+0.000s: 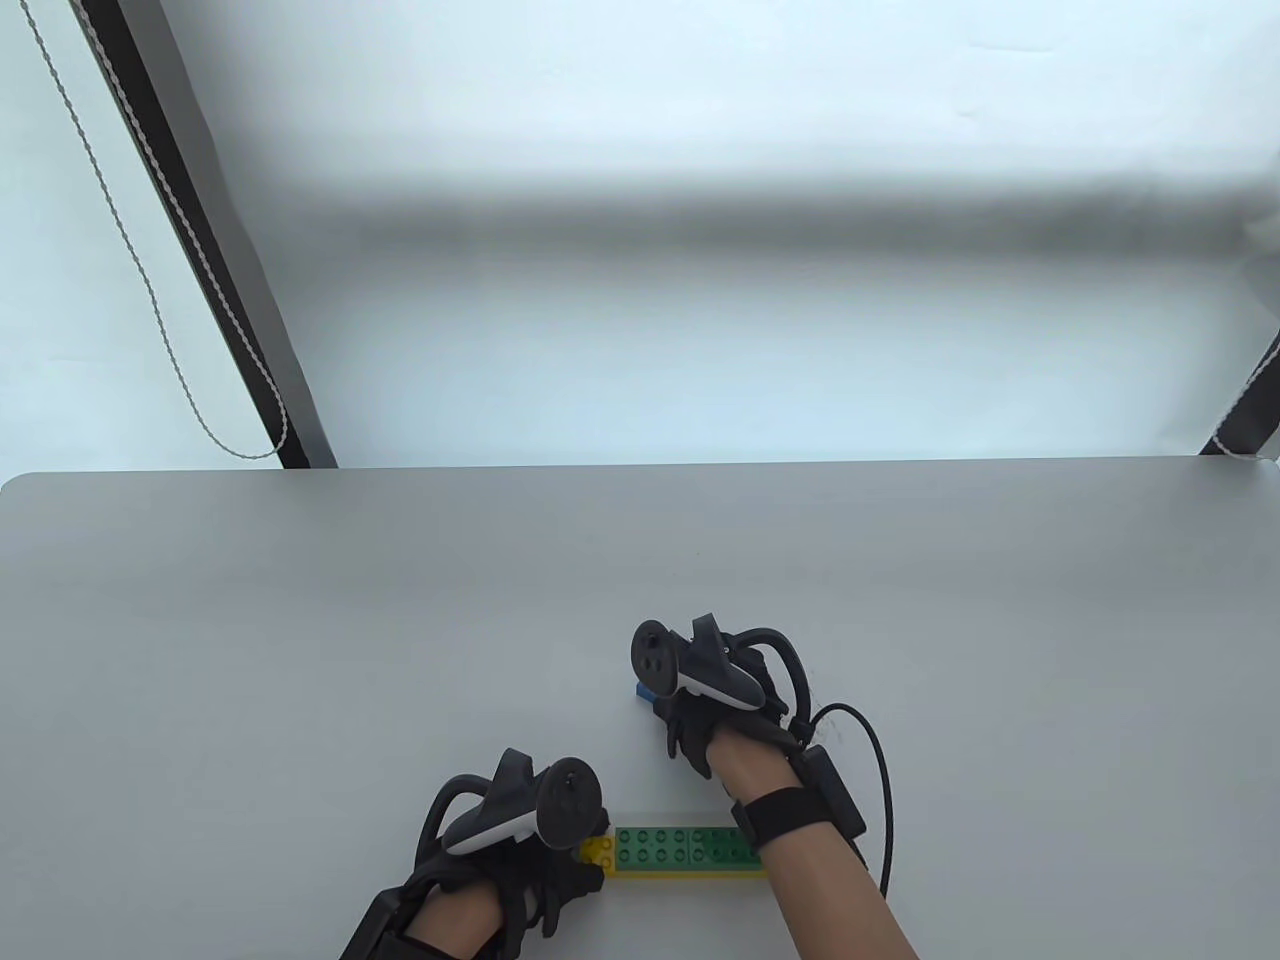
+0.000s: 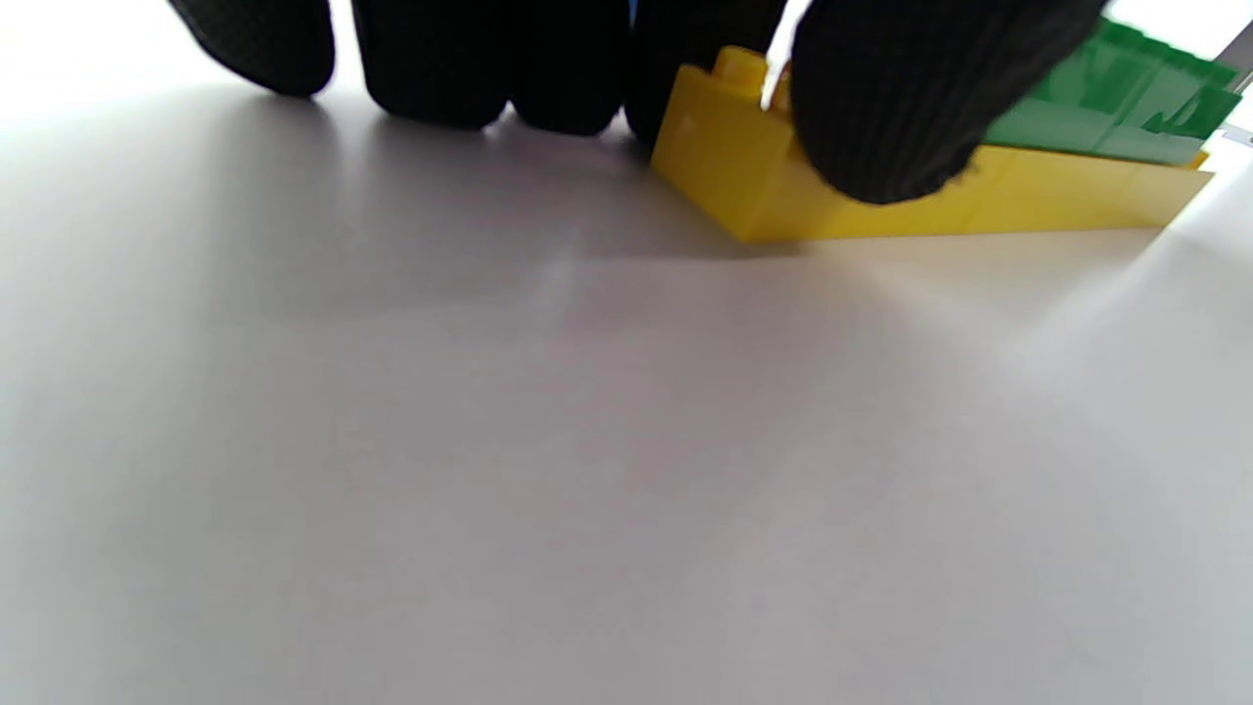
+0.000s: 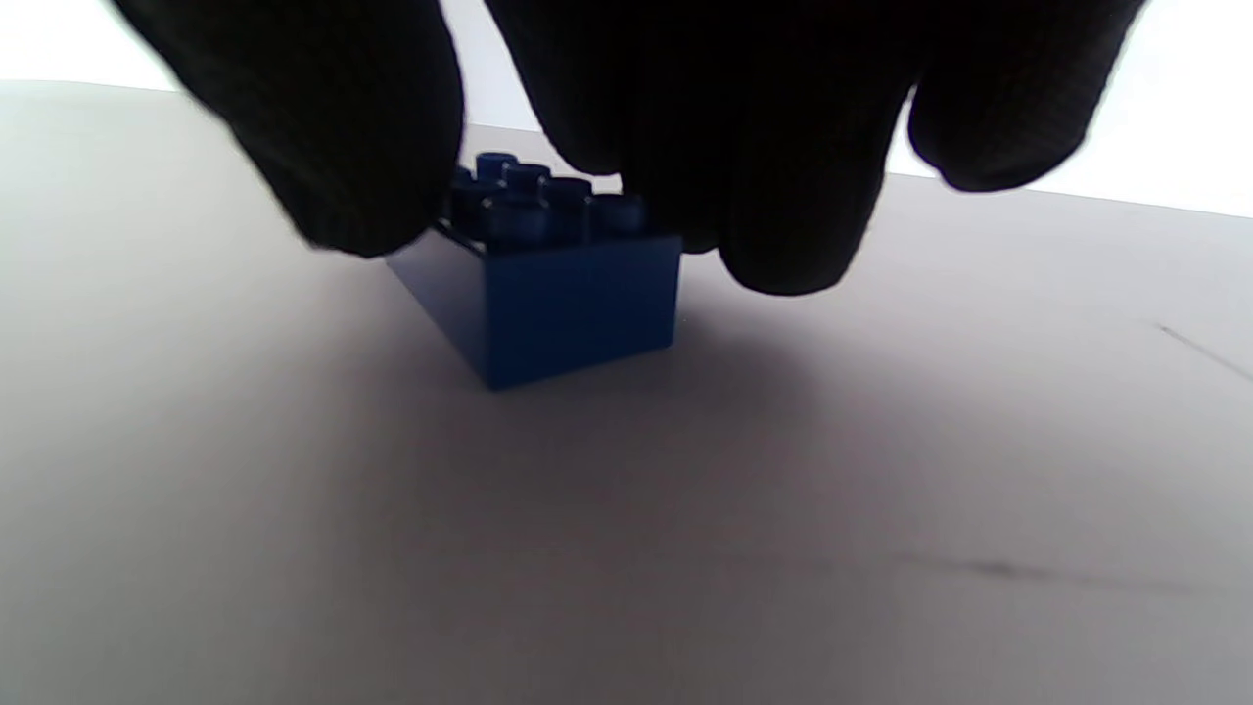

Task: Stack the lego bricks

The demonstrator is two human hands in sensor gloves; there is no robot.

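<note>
The fingers (image 2: 881,108) of the left hand (image 1: 500,870) are curling around the left end of the long yellow brick (image 2: 773,186), the thumb pressing its near face while the others are sitting against its end and far side, so it's a proper grip. Two green bricks (image 1: 685,847) are sitting on top of that yellow one, studs up, and the whole stack is lying flat on the counter (image 1: 300,650) near the front edge.

The right hand (image 1: 715,715) is further back, well apart from the stack, with its fingers (image 3: 783,196) coming down around a small blue brick (image 3: 578,294). The thumb is touching the brick's left side up by the studs, and the other fingers are hanging just behind and beside it. Can't really tell if they're actually squeezing it, and the brick is resting flat on the counter.

The counter itself is a plain matte grey slab with rounded back corners, a few faint scuff lines showing in the right wrist view. Behind it there's a pale white wall or backdrop, with a dark slanted post (image 1: 200,230) on the left and a beaded cord (image 1: 130,250) looping down beside it. Another dark strut (image 1: 1250,400) is poking in at the right edge.
</note>
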